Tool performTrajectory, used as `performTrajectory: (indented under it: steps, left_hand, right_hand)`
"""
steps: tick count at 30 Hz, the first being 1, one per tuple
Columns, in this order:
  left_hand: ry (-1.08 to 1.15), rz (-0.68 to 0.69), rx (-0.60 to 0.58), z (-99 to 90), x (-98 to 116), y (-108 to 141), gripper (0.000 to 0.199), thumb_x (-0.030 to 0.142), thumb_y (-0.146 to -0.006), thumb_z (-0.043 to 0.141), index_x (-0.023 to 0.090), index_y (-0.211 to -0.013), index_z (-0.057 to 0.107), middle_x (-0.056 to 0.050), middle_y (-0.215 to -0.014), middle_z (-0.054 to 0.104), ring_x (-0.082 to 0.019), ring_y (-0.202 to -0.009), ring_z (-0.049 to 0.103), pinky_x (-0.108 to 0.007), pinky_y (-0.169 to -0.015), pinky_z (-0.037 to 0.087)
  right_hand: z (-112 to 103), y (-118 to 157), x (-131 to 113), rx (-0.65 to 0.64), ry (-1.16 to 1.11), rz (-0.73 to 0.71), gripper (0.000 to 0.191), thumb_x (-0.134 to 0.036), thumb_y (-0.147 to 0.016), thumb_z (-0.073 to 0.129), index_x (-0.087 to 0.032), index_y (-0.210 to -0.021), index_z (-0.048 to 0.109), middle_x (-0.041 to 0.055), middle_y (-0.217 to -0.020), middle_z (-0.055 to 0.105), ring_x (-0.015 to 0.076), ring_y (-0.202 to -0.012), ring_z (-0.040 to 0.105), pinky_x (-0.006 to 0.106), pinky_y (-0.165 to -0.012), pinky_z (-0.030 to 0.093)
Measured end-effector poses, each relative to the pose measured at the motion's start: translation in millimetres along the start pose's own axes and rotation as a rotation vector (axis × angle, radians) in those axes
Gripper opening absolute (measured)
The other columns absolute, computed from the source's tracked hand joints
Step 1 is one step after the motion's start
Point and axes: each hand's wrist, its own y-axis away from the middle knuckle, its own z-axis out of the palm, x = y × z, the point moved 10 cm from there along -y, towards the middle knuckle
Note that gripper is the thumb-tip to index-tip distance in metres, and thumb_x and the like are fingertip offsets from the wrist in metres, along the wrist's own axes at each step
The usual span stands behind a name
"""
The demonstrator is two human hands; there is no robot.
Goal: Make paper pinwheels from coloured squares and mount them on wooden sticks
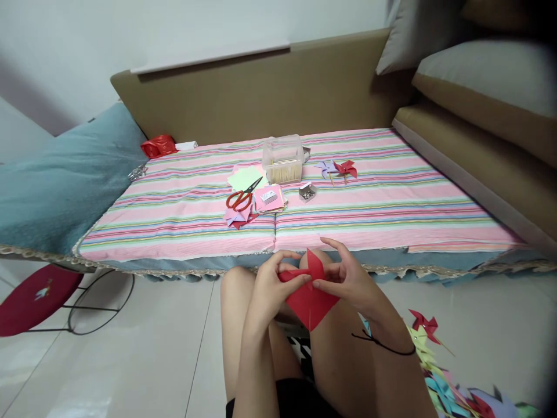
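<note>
Above my knees, both hands hold a red paper square (311, 307) that is slit from its corners and partly folded toward the middle. My left hand (278, 281) pinches it near the centre, thumb on top. From the other side my right hand (342, 276) grips it with thumb and fingers, the index finger raised. One pointed flap stands up between the hands. Whether a pin sits at the centre is hidden by my thumbs. On the striped cloth in front lie red-handled scissors (240, 198), stacked coloured paper (268, 198) and a small box of metal pins (307, 191).
A clear plastic tub (282, 159) of wooden sticks stands farther back. Beside it lie a purple pinwheel (327, 168) and a red pinwheel (347, 168). Several finished pinwheels (444, 389) are heaped at lower right. A red stool (41, 296) stands at left.
</note>
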Motion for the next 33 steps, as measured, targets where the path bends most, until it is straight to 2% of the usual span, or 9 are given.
performTrajectory:
  steps: [8, 12, 15, 19, 21, 24, 26, 28, 33]
  left_hand:
    - [-0.017, 0.023, 0.055, -6.9, 1.8, 0.3, 0.034, 0.03, -0.065, 0.075, 0.021, -0.095, 0.06, -0.001, -0.065, 0.069, -0.016, -0.056, 0.061, -0.023, -0.051, 0.042]
    - [-0.029, 0.024, 0.039, -4.9, 2.0, 0.9, 0.034, 0.03, -0.066, 0.075, 0.022, -0.095, 0.059, -0.002, -0.068, 0.07, -0.017, -0.059, 0.062, -0.024, -0.054, 0.043]
    - [0.003, 0.009, 0.074, -8.1, 2.3, 1.7, 0.04, 0.031, -0.063, 0.077, 0.022, -0.097, 0.059, -0.002, -0.07, 0.071, -0.018, -0.065, 0.064, -0.025, -0.058, 0.045]
    - [0.187, 0.059, 0.231, -27.2, 4.8, 1.4, 0.057, 0.029, -0.059, 0.081, 0.021, -0.109, 0.054, -0.004, -0.085, 0.072, -0.015, -0.073, 0.065, -0.025, -0.066, 0.047]
    - [0.321, 0.085, 0.302, -34.8, 3.2, 1.5, 0.056, 0.032, -0.063, 0.078, 0.02, -0.111, 0.051, -0.005, -0.091, 0.072, -0.014, -0.075, 0.065, -0.025, -0.069, 0.048]
    - [0.445, 0.066, 0.258, -24.3, 0.0, -0.8, 0.055, 0.034, -0.066, 0.076, 0.019, -0.112, 0.049, -0.006, -0.092, 0.071, -0.015, -0.079, 0.066, -0.027, -0.073, 0.05]
    - [0.464, 0.054, 0.169, -7.3, 0.7, -2.5, 0.06, 0.03, -0.064, 0.078, 0.021, -0.114, 0.046, -0.005, -0.091, 0.07, -0.017, -0.081, 0.067, -0.028, -0.073, 0.051]
    - [0.435, 0.057, 0.143, 4.0, 0.4, -3.5, 0.063, 0.028, -0.064, 0.079, 0.023, -0.116, 0.043, -0.002, -0.086, 0.07, -0.016, -0.076, 0.066, -0.027, -0.069, 0.05]
    - [0.337, 0.097, 0.283, -0.1, -7.3, -6.3, 0.055, 0.032, -0.068, 0.076, 0.023, -0.114, 0.048, 0.001, -0.078, 0.065, -0.013, -0.066, 0.062, -0.025, -0.063, 0.048]
  right_hand:
    - [-2.4, -2.7, 2.8, 0.017, 0.046, -0.028, 0.088, -0.028, -0.071, 0.075, -0.027, -0.141, 0.022, -0.0013, -0.073, 0.071, 0.0242, -0.076, 0.07, 0.039, -0.071, 0.053]
    - [-2.0, -3.5, 4.2, 0.015, 0.068, -0.037, 0.083, -0.028, -0.072, 0.074, -0.026, -0.138, 0.025, -0.0025, -0.071, 0.071, 0.0234, -0.074, 0.07, 0.038, -0.071, 0.052]
    - [-1.7, -3.7, 4.0, 0.037, 0.043, -0.024, 0.081, -0.03, -0.069, 0.076, -0.026, -0.134, 0.028, -0.0018, -0.072, 0.071, 0.0232, -0.073, 0.07, 0.037, -0.069, 0.052]
    - [-15.7, -4.2, 0.6, 0.2, -0.086, -0.04, 0.087, -0.035, -0.06, 0.083, -0.025, -0.131, 0.034, 0.0019, -0.078, 0.074, 0.0245, -0.075, 0.07, 0.038, -0.072, 0.053]
    - [-26.8, -3.4, -1.2, 0.314, -0.152, -0.071, 0.089, -0.037, -0.056, 0.085, -0.023, -0.129, 0.036, 0.0031, -0.079, 0.075, 0.0244, -0.075, 0.07, 0.038, -0.074, 0.053]
    - [-35.6, -1.6, -2.5, 0.419, -0.216, -0.109, 0.09, -0.036, -0.053, 0.087, -0.021, -0.127, 0.038, 0.0035, -0.078, 0.075, 0.023, -0.073, 0.07, 0.038, -0.074, 0.053]
    - [-34.8, -0.8, -3.7, 0.437, -0.222, -0.123, 0.09, -0.037, -0.052, 0.087, -0.021, -0.126, 0.038, 0.0031, -0.078, 0.075, 0.023, -0.072, 0.07, 0.039, -0.074, 0.054]
    - [-30.2, -0.5, -5.6, 0.425, -0.201, -0.129, 0.088, -0.038, -0.053, 0.086, -0.022, -0.125, 0.038, 0.0025, -0.077, 0.075, 0.0241, -0.073, 0.07, 0.041, -0.074, 0.054]
    - [-19.1, -1.0, -6.5, 0.382, -0.147, -0.114, 0.089, -0.04, -0.053, 0.086, -0.023, -0.125, 0.037, 0.0032, -0.077, 0.074, 0.0247, -0.072, 0.07, 0.04, -0.071, 0.054]
